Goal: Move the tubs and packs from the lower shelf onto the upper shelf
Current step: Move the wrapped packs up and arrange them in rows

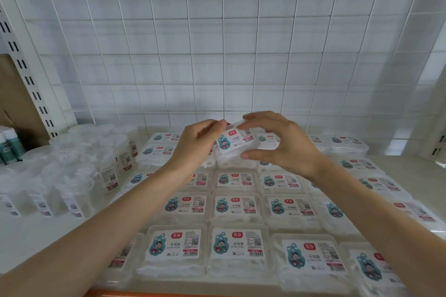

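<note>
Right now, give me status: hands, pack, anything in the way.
Left hand and right hand both gripping one floss-pick pack. Pack aloft, tilted, over back rows of shelved packs. Round tubs stand left, clear of it.

Clear pack (237, 144) (white, teal-red label)

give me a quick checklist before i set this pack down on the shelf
1. Grip: left hand and right hand both hold the pack: ok.
2. Label faces up, readable: ok.
3. Free slot beneath the pack: hidden by pack and hands: cannot tell.
4. Rows of packs nearby lie flat: ok.
5. Tubs at the left stand apart from both hands: ok.
</note>
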